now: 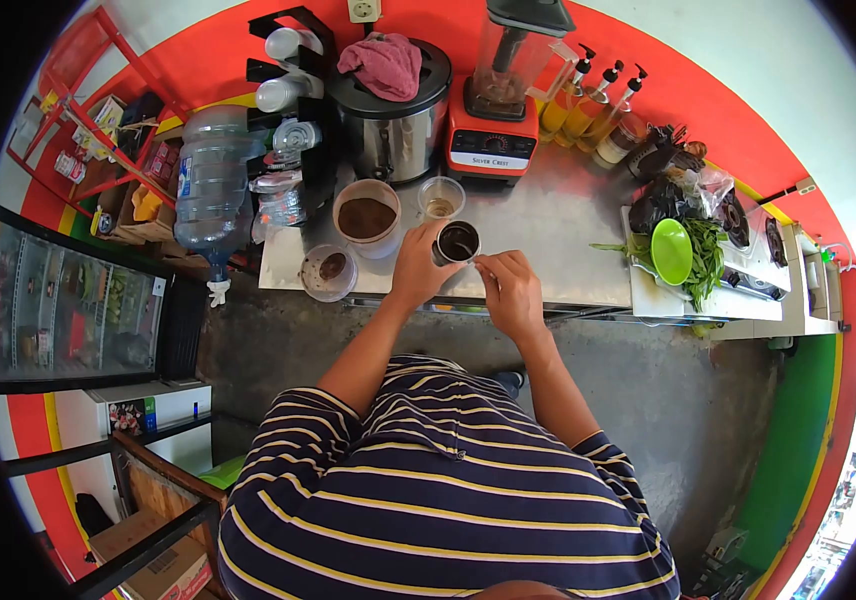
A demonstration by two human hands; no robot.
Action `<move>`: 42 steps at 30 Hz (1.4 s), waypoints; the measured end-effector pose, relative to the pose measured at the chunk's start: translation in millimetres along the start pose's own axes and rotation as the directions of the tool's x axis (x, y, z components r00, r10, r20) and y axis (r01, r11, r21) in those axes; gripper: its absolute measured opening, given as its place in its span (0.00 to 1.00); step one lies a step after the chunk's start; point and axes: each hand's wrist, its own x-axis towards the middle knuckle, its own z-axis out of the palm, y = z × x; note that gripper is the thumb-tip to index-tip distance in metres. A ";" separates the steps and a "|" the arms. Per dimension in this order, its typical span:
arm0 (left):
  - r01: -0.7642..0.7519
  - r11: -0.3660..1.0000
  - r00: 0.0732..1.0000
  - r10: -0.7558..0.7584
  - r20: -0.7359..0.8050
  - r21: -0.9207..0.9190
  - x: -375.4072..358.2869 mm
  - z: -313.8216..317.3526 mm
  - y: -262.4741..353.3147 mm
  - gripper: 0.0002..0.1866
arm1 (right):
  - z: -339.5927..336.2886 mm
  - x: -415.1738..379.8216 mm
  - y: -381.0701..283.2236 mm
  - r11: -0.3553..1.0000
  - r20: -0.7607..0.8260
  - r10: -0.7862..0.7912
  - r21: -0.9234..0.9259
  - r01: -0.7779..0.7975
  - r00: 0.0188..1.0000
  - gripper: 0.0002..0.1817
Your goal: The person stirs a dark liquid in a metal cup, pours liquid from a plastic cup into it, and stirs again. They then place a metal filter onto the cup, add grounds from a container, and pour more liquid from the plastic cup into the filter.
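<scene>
My left hand [419,262] is wrapped round a small cup [445,252] at the front edge of the metal counter. Dark brown liquid [459,240] fills its inside. My right hand [514,290] is closed in a pinch just right of the cup's rim, on what looks like a thin spoon [475,263] reaching into the liquid; most of it is hidden. Behind the cup stands a clear plastic cup [442,198]. To its left are a white tub of brown powder [367,228] and a smaller clear tub [328,285] with some powder inside.
On the steel counter [578,240] stand a metal urn [393,135] with a pink cloth [385,66], a red blender [493,140] and pump bottles [588,110]. Leafy greens [705,265] and a green bowl [671,251] lie at right. A water jug [213,185] stands left.
</scene>
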 end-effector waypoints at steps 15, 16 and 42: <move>-0.084 0.996 0.996 0.084 0.020 0.021 0.6 -7.7 6.8 0.41 | -12.0 1.9 8.5 0.991 0.040 -0.131 -0.008 0.131 0.991 0.11; -0.084 0.996 0.996 0.083 0.020 0.020 -0.2 -7.9 5.6 0.41 | -11.3 4.1 9.5 0.991 0.041 -0.131 -0.009 0.132 0.991 0.11; -0.071 0.996 0.997 0.072 0.022 -0.045 -2.4 -10.4 0.1 0.40 | 4.6 -20.1 -4.1 0.972 0.076 -0.224 -0.050 0.228 0.972 0.17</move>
